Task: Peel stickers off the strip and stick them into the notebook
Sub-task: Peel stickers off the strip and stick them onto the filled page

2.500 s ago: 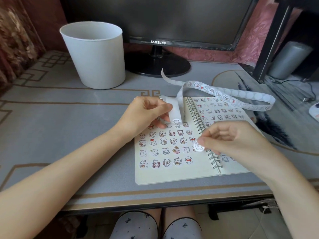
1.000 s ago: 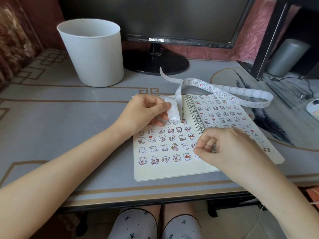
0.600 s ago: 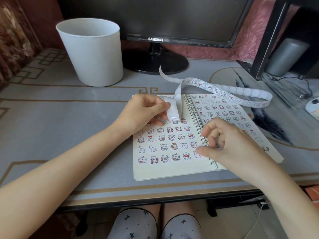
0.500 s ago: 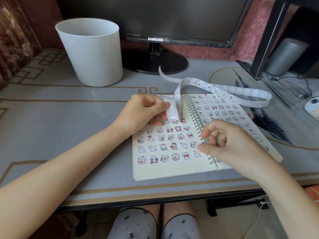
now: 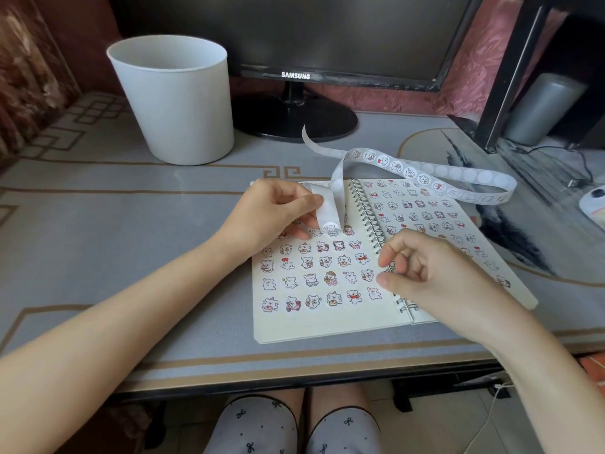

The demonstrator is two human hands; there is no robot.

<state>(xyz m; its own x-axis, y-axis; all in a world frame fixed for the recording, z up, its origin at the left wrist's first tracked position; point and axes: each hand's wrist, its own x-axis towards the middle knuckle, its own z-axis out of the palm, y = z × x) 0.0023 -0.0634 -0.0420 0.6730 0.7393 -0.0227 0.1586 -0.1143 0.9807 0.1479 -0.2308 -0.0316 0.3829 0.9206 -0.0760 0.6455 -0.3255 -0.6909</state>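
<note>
A spiral notebook [image 5: 327, 326] lies open on the desk, both pages filled with rows of small cartoon stickers. My left hand [image 5: 271, 213] pinches the folded end of the white sticker strip [image 5: 425, 178] over the top of the left page; the strip loops up and trails right across the right page. One round sticker [image 5: 330, 227] shows at the fold. My right hand [image 5: 422, 273] hovers over the spiral binding with its fingers loosely curled and nothing in them. A newly placed sticker [image 5: 374, 293] sits at the right end of the bottom row.
A white plastic bin [image 5: 173, 99] stands at the back left. A Samsung monitor [image 5: 294, 37] on its stand is behind the notebook. A grey speaker [image 5: 543, 109] and cables are at the back right, a mouse [image 5: 594, 204] at the right edge. My knees show under the desk edge.
My right hand carried a peeled sticker down to the left page, pressed it at the end of the bottom row, then lifted away empty. My left hand kept holding the strip.
</note>
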